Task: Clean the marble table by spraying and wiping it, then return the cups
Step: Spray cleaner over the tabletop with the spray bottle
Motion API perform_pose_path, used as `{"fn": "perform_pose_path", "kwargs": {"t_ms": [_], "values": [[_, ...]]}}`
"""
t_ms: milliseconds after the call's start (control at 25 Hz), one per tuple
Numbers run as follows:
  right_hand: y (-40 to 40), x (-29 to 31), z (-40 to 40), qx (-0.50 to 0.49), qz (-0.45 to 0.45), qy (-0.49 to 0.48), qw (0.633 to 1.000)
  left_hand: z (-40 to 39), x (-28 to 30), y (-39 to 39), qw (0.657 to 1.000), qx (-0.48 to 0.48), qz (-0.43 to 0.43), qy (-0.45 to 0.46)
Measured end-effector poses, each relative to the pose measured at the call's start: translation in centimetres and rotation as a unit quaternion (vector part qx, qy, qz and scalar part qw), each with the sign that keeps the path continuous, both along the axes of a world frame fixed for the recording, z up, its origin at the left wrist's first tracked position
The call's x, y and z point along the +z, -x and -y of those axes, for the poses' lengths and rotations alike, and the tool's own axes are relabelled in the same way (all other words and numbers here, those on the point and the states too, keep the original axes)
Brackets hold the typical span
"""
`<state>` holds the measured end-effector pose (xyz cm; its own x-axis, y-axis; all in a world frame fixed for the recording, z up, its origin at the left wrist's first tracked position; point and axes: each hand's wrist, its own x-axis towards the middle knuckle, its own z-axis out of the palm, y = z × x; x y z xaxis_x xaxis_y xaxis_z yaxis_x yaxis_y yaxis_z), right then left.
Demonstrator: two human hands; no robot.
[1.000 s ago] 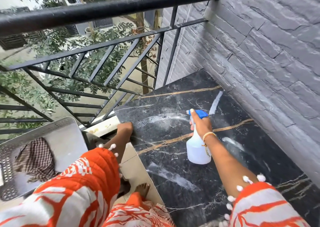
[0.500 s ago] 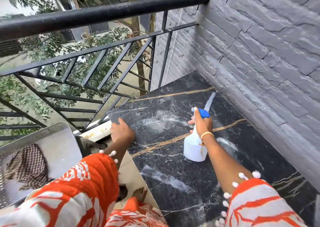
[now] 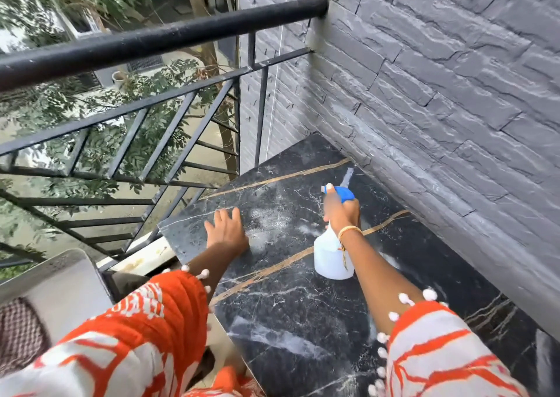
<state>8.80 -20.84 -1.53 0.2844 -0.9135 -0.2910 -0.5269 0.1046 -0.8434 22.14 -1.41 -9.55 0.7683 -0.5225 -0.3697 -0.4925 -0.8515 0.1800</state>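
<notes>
Railing (image 3: 151,42), perhaps chair (image 3: 60,284), beside table (image 3: 303,321)

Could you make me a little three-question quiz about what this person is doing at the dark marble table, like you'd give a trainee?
1. True or false: the right hand holds the spray bottle by its blue head.
2. Multiple choice: the left hand is
A. gripping the black railing
B. lying flat, fingers spread, on the marble table
C. holding the checked cloth
3. Fill in: the checked cloth lies on the pale ____ to the person's left, off the table.

Key
1. True; the fingers are curled round the neck, with one finger on top of the blue head.
2. B
3. chair
</notes>
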Motion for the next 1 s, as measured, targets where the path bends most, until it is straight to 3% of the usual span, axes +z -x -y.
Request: {"fn": "perform_pose_path", "kwargs": {"t_ms": [200, 560, 1000], "values": [[-1.1, 0.4, 2.4, -0.028, -0.016, -0.033, 0.999, 3.5, 0.2, -1.6, 0.998, -0.062, 0.006, 0.012], [-3.7, -0.2, 8.0, -0.024, 0.011, 0.027, 0.999, 8.9, -0.6, -2.4, 0.993, -0.095, -0.069, -0.018], [-1.9, -1.8, 11.1, -0.083, -0.068, 0.042, 0.993, 9.1, -1.5, -1.7, 0.985, -0.131, -0.078, -0.074]]}}
